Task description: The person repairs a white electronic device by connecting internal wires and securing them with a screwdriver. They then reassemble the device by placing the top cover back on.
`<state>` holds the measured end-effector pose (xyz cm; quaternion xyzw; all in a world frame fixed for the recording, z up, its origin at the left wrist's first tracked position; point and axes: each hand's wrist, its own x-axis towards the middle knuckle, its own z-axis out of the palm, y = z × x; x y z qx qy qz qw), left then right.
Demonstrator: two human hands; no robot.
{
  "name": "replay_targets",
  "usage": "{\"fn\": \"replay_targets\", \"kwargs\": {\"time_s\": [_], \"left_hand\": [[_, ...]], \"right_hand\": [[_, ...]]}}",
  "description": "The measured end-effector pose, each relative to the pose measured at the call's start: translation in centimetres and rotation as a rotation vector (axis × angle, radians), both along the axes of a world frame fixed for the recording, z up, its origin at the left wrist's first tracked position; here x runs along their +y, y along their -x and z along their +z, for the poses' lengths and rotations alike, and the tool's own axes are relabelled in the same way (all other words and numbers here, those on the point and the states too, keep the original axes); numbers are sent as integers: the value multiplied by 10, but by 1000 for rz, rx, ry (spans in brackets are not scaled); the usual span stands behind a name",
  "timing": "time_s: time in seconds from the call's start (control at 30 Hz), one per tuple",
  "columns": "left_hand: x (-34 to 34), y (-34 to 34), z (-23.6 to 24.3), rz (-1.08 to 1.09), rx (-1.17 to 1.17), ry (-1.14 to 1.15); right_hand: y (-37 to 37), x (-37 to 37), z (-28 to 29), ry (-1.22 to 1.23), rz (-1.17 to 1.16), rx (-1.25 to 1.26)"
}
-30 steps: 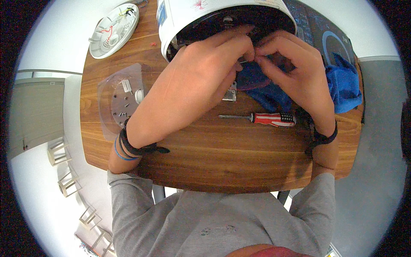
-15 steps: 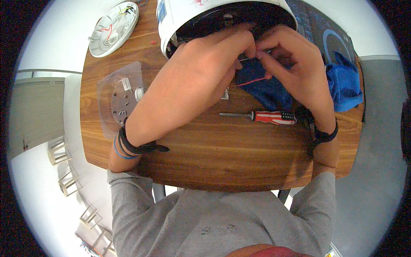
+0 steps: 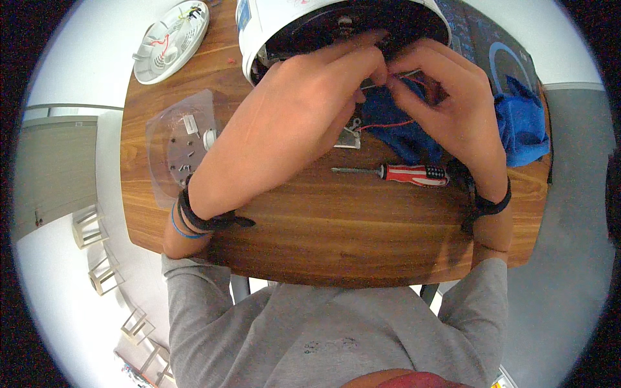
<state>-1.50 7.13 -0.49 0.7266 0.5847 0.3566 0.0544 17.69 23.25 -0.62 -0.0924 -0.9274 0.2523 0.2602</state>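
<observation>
A white cylindrical appliance [image 3: 255, 35] lies with its dark underside [image 3: 304, 32] toward me. My left hand [image 3: 323, 90] is at that opening, fingers curled around something thin, mostly hidden behind the hand. My right hand [image 3: 453, 103] meets it there, thumb and index finger pinched at what looks like a thin wire. A red wire [image 3: 388, 125] hangs below the fingers over a blue cloth [image 3: 404, 139]. A small metal plate [image 3: 348, 141] lies partly under my left hand. Below both hands rests a screwdriver [image 3: 414, 174] with a red, white and black handle.
A white plastic cover [image 3: 145, 68] with coloured wires is at back left. A clear plastic tray [image 3: 158, 142] holds several screws and small parts on the wooden table [image 3: 336, 226]. A dark board [image 3: 524, 68] with a blue ring is at back right. Several chairs [image 3: 87, 229] stand beyond the left edge.
My right fingers have risen slightly while both hands stay at the opening. More of the red wire and of the metal plate shows below them than a second ago.
</observation>
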Motion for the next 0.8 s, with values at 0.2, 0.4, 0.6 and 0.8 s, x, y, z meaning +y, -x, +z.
{"fn": "replay_targets", "kwargs": {"time_s": [0.2, 0.4, 0.6, 0.8], "left_hand": [[-1, -1, 0, 28, 0, 19], [0, 0, -3, 30, -31, 20], [0, -1, -4, 24, -35, 29], [0, -1, -4, 30, -7, 18]], "right_hand": [[0, 1, -4, -144, -39, 13], [-1, -1, -3, -173, -64, 0], [-1, -5, -5, -253, -106, 21], [1, -3, -5, -246, -129, 81]]}}
